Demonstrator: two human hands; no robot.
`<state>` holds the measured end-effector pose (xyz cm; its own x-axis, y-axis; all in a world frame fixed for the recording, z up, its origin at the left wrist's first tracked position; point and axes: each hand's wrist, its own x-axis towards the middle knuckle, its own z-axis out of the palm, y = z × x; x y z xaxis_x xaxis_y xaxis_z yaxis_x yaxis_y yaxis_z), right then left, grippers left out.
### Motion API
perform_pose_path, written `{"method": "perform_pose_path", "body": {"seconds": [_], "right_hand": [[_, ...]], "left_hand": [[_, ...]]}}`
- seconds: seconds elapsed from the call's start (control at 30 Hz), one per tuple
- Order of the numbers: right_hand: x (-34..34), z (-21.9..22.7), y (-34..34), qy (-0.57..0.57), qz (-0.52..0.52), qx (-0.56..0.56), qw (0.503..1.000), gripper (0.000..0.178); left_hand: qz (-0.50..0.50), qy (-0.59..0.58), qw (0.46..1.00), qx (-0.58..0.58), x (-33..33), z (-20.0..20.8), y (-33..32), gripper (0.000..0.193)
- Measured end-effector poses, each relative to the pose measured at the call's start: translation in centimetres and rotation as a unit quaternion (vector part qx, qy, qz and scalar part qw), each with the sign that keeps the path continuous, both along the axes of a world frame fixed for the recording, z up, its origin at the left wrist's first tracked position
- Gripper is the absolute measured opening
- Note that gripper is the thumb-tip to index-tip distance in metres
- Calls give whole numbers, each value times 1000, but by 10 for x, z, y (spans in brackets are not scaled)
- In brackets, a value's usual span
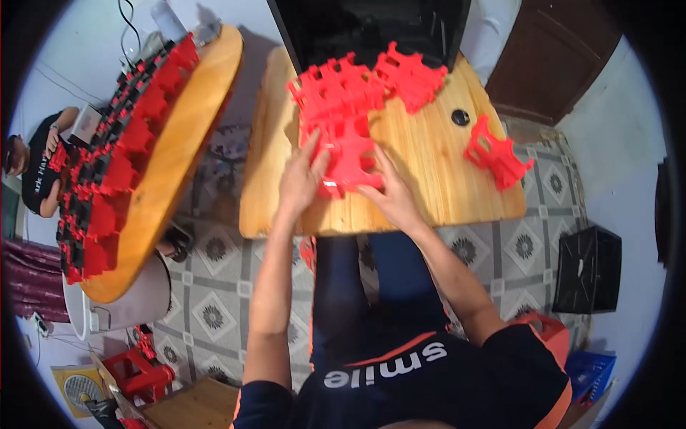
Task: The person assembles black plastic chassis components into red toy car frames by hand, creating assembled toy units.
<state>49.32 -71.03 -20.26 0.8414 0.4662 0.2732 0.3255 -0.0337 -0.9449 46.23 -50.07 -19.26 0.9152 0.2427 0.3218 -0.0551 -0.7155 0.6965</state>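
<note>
On the wooden table (443, 186) in front of me, a red molded plastic part (351, 161) with curved cut-outs lies between my hands. My left hand (300, 179) is at its left edge, fingers reaching over the top. From the right, my right hand (391, 191) grips its side near the lower corner. Just beyond it and touching it are several more red plastic parts (339, 89), packed together in a cluster. Another red part (409, 75) leans at the far side, and one more (498, 154) lies apart at the table's right edge.
A black open box (368, 32) stands at the table's far edge. Beside the loose part is a small black disc (460, 117). A curved wooden table (179, 150) at left carries rows of red and black parts; another person (46, 161) works behind it. A black crate (588, 272) sits at right.
</note>
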Motion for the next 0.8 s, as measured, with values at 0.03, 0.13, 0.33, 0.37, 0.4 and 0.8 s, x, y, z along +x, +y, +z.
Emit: {"method": "perform_pose_path", "body": {"seconds": [0.03, 0.13, 0.33, 0.37, 0.4, 0.8], "right_hand": [[1, 2, -11, -5, -7, 21, 1000, 68], [3, 24, -55, 71, 3, 67, 995, 50], [-14, 108, -64, -437, 92, -173, 878, 38], [-16, 120, -53, -514, 161, -177, 824, 34], [-7, 137, -46, -515, 163, -179, 822, 34], [382, 118, 189, -276, 103, -363, 884, 47]], "left_hand": [[-8, -28, 998, -52, -2, 2, 0, 54], [-13, -7, 990, -143, -9, 19, -3, 60], [-67, -121, 929, -343, -39, 89, -76, 97], [-38, -141, 903, -404, -42, 89, -78, 98], [-9, -163, 871, -463, -43, 88, -77, 99], [-28, -238, 625, -743, -86, 38, -40, 104]]}}
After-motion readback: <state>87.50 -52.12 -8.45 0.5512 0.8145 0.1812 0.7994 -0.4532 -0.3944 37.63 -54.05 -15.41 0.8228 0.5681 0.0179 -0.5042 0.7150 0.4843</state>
